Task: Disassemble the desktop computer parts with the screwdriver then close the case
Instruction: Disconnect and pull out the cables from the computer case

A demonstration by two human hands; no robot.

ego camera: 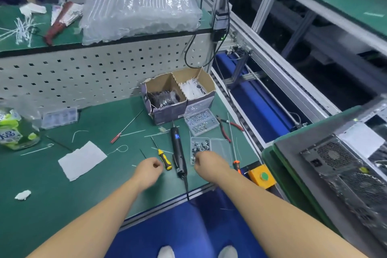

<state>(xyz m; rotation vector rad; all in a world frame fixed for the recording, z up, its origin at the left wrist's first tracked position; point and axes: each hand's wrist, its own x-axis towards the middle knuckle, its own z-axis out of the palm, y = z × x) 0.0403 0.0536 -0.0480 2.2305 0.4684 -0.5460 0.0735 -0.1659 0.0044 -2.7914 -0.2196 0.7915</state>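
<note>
Two hands are out over the green mat (88,178), and I see both with fingers curled. The left hand (149,168) grips nothing I can make out. The right hand (206,161) is at the near edge of a clear screw tray (219,146); I cannot tell whether it pinches anything. Between them lies the black electric screwdriver (178,151), long axis running away from me, display end far, cord end trailing over the bench's front edge. Just left of it lies a yellow-handled screwdriver (164,160), tip pointing away. The computer case (343,165) sits on a separate green surface at far right, well apart from the hands. Bare mat lies open to the left, past a white cloth (81,160).
</note>
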